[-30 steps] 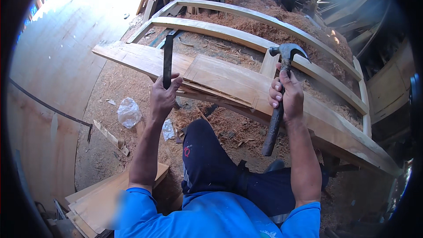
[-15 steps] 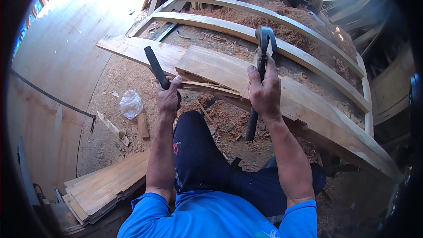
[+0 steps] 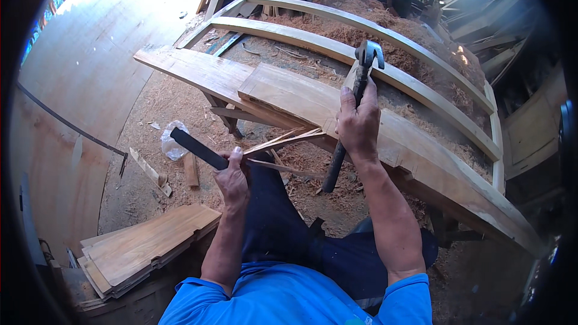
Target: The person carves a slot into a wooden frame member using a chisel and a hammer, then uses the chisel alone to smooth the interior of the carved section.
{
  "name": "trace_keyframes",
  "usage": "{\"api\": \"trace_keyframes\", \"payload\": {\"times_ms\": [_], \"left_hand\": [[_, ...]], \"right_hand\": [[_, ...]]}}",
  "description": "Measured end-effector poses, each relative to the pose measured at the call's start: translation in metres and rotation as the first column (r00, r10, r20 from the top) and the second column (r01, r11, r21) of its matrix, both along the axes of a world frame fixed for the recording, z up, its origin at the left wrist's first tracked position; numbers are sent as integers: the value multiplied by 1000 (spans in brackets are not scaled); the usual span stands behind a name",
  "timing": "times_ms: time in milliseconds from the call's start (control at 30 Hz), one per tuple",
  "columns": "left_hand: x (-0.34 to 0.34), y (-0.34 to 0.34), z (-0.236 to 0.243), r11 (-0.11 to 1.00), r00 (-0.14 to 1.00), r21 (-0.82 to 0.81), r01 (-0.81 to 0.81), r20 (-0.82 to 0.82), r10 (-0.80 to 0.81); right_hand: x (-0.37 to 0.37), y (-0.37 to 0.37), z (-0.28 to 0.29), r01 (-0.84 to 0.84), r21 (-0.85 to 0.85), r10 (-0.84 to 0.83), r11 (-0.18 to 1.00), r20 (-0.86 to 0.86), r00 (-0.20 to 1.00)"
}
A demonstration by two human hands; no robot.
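Note:
My left hand (image 3: 232,183) is closed round a long black handle (image 3: 198,148), whose other end is hidden in the grip. Thin split wood strips (image 3: 280,141) run from that hand toward the front edge of a short board (image 3: 289,90). Their far ends still meet the board's corner. My right hand (image 3: 359,123) is wrapped round the shaft of a claw hammer (image 3: 368,54), held head up in front of the board. The short board lies on a longer plank (image 3: 192,72) of a wooden bench.
Beyond the bench lies a curved wooden frame (image 3: 289,35) over shavings. Cut boards (image 3: 150,241) are stacked at the lower left. A plastic bag (image 3: 173,141) and offcuts (image 3: 191,170) lie on the floor, beside a large plywood sheet (image 3: 66,108). Scrap wood is piled at the back.
My left hand has come down toward me with the black handle, which now tilts further left. The strips have been pulled out from the board's edge. The hammer has dropped slightly and turned.

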State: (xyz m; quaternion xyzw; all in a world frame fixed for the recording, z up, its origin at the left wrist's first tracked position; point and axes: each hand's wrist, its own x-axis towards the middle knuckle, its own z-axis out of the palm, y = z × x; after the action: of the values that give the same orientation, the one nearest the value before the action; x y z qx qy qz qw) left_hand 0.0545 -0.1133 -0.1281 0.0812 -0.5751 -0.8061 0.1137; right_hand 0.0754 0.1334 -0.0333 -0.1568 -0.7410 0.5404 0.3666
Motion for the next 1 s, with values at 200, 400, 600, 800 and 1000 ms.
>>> {"api": "trace_keyframes", "payload": {"times_ms": [200, 400, 600, 800, 1000], "left_hand": [[96, -25, 8, 972, 972, -211, 100, -190, -141], [67, -124, 31, 939, 998, -343, -6, -63, -16], [28, -121, 49, 990, 986, 131, 49, -164, -27], [-44, -39, 106, 558, 710, 440, 704, -436, -553], [-126, 19, 125, 304, 236, -283, 910, -249, -939]], "right_hand": [[7, 2, 9, -173, -244, 156, 954, -87, 984], [12, 22, 12, -370, -569, 294, 734, -224, 929], [14, 19, 14, -366, -593, 267, 718, -251, 930], [13, 21, 13, -390, -576, 313, 718, -233, 921], [14, 25, 8, -386, -610, 284, 692, -261, 923]]}}
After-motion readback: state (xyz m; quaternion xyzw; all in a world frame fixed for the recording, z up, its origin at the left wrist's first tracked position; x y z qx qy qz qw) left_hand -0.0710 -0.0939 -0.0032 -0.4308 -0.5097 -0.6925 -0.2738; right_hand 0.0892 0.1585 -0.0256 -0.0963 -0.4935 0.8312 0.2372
